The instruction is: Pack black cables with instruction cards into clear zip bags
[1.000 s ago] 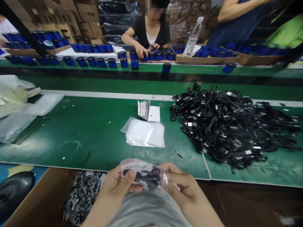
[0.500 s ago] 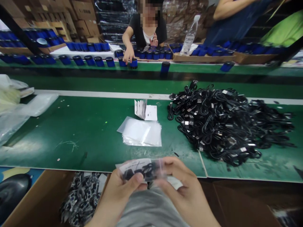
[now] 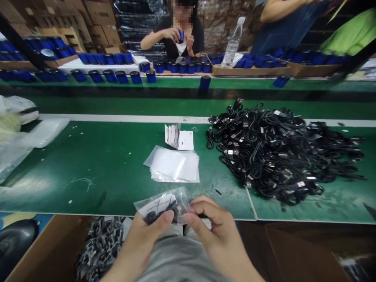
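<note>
A clear plastic bag point(image 3: 164, 204) with a black cable and a printed paper inside is held between my hands, just above the near table edge. My left hand point(image 3: 147, 235) grips its left part, thumb across the front. At the bag's right edge, my right hand point(image 3: 213, 223) pinches it between thumb and fingers. Beyond them on the green table lies a stack of clear bags point(image 3: 174, 166). Folded paper leaflets point(image 3: 179, 138) stand behind that stack. To the right spreads a big heap of black USB cables point(image 3: 264, 152).
An open cardboard box point(image 3: 55, 239) below the table edge holds many bagged cables point(image 3: 101, 246). Plastic bags point(image 3: 49, 131) lie at the far left. Across the line, blue jars point(image 3: 136, 77) stand in rows near a water bottle point(image 3: 233, 43), where a co-worker point(image 3: 179, 35) sits.
The bag has tilted and its right end has come up, with my right hand shifted slightly left. Across the line, the co-worker has lifted a blue jar off the belt.
</note>
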Tool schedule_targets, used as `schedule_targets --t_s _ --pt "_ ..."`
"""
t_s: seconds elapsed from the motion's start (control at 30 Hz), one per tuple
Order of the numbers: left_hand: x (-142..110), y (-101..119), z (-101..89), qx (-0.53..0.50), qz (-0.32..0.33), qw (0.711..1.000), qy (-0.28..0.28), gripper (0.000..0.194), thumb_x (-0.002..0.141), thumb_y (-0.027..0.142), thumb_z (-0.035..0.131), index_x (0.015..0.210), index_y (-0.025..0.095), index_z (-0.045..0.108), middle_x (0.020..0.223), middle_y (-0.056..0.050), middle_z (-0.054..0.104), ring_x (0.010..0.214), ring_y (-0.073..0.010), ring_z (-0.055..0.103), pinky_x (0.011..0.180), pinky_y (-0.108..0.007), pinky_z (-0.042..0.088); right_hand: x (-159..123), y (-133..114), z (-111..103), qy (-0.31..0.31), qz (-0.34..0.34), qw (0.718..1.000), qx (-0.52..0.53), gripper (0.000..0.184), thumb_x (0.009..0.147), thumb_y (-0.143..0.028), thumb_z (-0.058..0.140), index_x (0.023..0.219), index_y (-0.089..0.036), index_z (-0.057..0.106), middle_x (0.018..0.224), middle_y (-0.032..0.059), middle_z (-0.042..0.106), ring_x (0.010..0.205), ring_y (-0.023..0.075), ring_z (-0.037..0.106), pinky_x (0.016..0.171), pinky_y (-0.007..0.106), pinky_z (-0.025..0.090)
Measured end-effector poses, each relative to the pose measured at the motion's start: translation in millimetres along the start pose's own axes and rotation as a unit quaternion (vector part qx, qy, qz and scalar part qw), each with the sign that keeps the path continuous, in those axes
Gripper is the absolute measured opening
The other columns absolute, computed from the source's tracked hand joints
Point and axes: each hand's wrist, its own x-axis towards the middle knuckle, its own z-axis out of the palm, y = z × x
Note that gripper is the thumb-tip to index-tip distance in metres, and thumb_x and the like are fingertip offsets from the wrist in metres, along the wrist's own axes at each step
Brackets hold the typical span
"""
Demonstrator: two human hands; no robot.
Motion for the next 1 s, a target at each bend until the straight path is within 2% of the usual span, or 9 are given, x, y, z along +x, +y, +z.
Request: schedule_targets --t_s 0.13,0.17,0.23,0.3,0.4,0.43,0.5,0.8,1.0 --pt "-0.4 25.2 -17.2 0.099 0.127 0.986 -0.051 0.064 0.055 0.048 0.083 0.113 0.026 0.067 0.098 -0.006 0.074 0.090 -0.0213 0.067 0.079 -0.024 0.051 5.6 -9.8 -14.8 -0.087 -0.040 0.993 -0.070 0.015 0.086 -0.012 0.055 0.077 -0.019 0.064 0.076 0.0016 0.061 0.070 0.0139 0.059 0.062 0.024 0.044" --pt "-1.5 31.0 -18.4 0.142 0.161 0.975 -0.052 0.061 0.056 0.045 0.084 0.112 0.028 0.067 0.099 -0.005 0.074 0.093 -0.0215 0.067 0.082 -0.023 0.050 6.7 -11.7 -16.5 -0.104 -0.057 0.989 -0.090 0.016 0.086 -0.010 0.055 0.078 -0.020 0.065 0.076 0.0013 0.061 0.070 0.0140 0.059 0.062 0.024 0.044" --pt "-3.7 38.4 -16.3 0.241 0.196 0.949 -0.063 0.035 0.063 0.036 0.082 0.097 0.029 0.074 0.089 -0.003 0.075 0.086 -0.0198 0.068 0.076 -0.021 0.050 7.8 -13.8 -16.6 -0.109 -0.082 0.984 -0.114 0.016 0.084 -0.008 0.057 0.088 -0.021 0.066 0.076 0.0002 0.063 0.068 0.0145 0.060 0.063 0.025 0.045" --pt "-4.8 40.1 -10.9 0.311 0.213 0.924 -0.068 0.005 0.071 0.029 0.075 0.075 0.026 0.077 0.069 -0.001 0.071 0.064 -0.0152 0.065 0.058 -0.019 0.048 7.3 -13.6 -14.6 -0.072 -0.070 0.988 -0.115 0.022 0.082 -0.010 0.061 0.101 -0.022 0.063 0.075 -0.0013 0.064 0.067 0.0147 0.061 0.065 0.025 0.046" --pt "-2.7 36.6 -5.3 0.347 0.238 0.906 -0.052 0.012 0.076 0.026 0.068 0.068 0.023 0.076 0.061 -0.001 0.067 0.051 -0.0121 0.057 0.046 -0.019 0.042 5.6 -11.0 -12.8 -0.046 -0.027 0.992 -0.110 0.012 0.083 -0.015 0.062 0.093 -0.021 0.062 0.074 -0.0012 0.062 0.067 0.0139 0.060 0.062 0.023 0.046" --pt "-1.2 35.4 -5.2 0.357 0.243 0.901 -0.051 0.012 0.077 0.026 0.067 0.069 0.023 0.075 0.062 -0.001 0.068 0.051 -0.0122 0.057 0.046 -0.018 0.042 5.2 -10.0 -13.1 -0.052 -0.018 0.992 -0.111 0.006 0.085 -0.016 0.059 0.085 -0.021 0.063 0.074 -0.0007 0.061 0.067 0.0135 0.059 0.060 0.023 0.045" --pt "2.0 34.5 -7.1 0.392 0.248 0.884 -0.064 0.013 0.078 0.024 0.064 0.071 0.022 0.074 0.064 -0.001 0.068 0.055 -0.0127 0.060 0.048 -0.018 0.043 5.2 -8.1 -14.3 -0.067 -0.013 0.992 -0.110 0.014 0.088 -0.017 0.054 0.076 -0.020 0.061 0.074 0.0001 0.058 0.067 0.0129 0.056 0.059 0.022 0.043" --pt "6.5 38.0 -15.0 0.528 0.277 0.796 -0.103 0.017 0.088 0.024 0.052 0.075 0.021 0.062 0.069 0.001 0.062 0.063 -0.0126 0.060 0.059 -0.019 0.045 5.8 -0.8 -15.3 -0.074 -0.036 0.990 -0.115 0.015 0.090 -0.016 0.048 0.077 -0.019 0.055 0.074 0.0007 0.055 0.067 0.0138 0.052 0.060 0.025 0.039" --pt "4.7 34.2 -13.5 0.529 0.288 0.788 -0.125 0.017 0.090 0.024 0.048 0.081 0.021 0.062 0.076 0.000 0.063 0.069 -0.0133 0.061 0.063 -0.020 0.046 6.3 1.6 -15.1 -0.095 -0.032 0.989 -0.112 0.014 0.090 -0.015 0.049 0.079 -0.019 0.058 0.077 0.0015 0.057 0.071 0.0143 0.054 0.064 0.025 0.040"
